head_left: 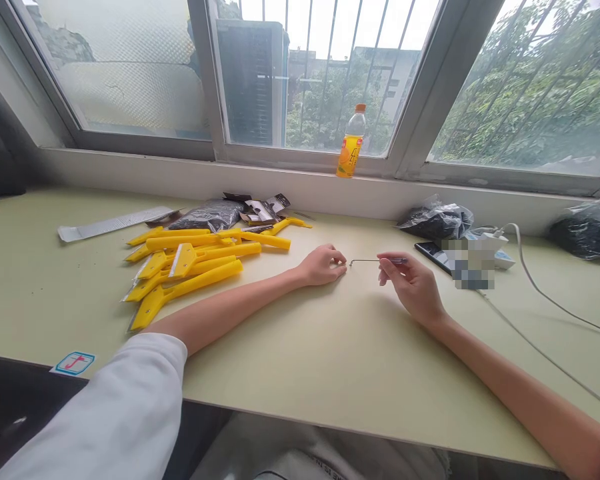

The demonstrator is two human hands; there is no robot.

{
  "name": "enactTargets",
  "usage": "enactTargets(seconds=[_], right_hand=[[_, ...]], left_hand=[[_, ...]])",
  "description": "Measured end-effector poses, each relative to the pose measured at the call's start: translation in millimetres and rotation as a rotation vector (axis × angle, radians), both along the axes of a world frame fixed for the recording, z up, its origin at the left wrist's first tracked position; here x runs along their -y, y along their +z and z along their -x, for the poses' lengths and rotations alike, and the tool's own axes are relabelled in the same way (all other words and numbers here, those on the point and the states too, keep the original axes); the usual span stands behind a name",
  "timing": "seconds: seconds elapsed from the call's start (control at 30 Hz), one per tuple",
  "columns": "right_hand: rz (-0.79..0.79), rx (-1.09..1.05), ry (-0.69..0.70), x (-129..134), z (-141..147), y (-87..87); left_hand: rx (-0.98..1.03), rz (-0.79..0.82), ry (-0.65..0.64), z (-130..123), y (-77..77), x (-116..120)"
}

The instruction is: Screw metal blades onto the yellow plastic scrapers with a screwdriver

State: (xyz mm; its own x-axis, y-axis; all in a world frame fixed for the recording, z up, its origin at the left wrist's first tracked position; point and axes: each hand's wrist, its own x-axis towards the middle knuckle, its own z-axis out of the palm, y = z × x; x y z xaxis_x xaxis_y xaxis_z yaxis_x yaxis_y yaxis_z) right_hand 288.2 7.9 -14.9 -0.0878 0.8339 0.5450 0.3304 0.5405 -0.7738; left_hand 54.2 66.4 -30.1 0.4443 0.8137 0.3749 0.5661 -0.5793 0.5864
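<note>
Pale surface [300,373] beneath a barred window, its near edge running below both hands, with bare room between the forearms. Right hand [414,283]: fingers closed on a thin bent metal tool [367,260], whose tip points toward the left hand. Left hand [323,265]: fingertips drawn together beside that tip; whether they grip anything cannot be told. Yellow scrapers [195,263] lie left of the left hand; a phone [433,257] lies beyond the right.

Table [290,360] open from near edge up to left hand [323,265] and right hand [415,283]; rod [365,260] bridges the gap. Scrapers [180,291] block left, wrappers [264,209] beyond. Right: phone [433,256], cable [546,291], bags [437,222] farther back. Bottle [349,150] on far sill [280,179].
</note>
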Motion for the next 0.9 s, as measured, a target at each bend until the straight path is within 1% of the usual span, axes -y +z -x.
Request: enactTargets(seconds=[0.33,0.53,0.9], right_hand=[[-0.004,0.015,0.017,-0.9,0.9,-2.2],[-0.008,-0.005,-0.003,0.5,0.4,-0.2],[0.015,0.023,-0.004,1.3,-0.1,0.0]], left_hand=[[-0.003,-0.001,-0.004,0.6,0.4,0.5],[0.001,-0.004,-0.004,0.4,-0.2,0.0],[0.005,-0.007,-0.009,0.5,0.9,1.5]])
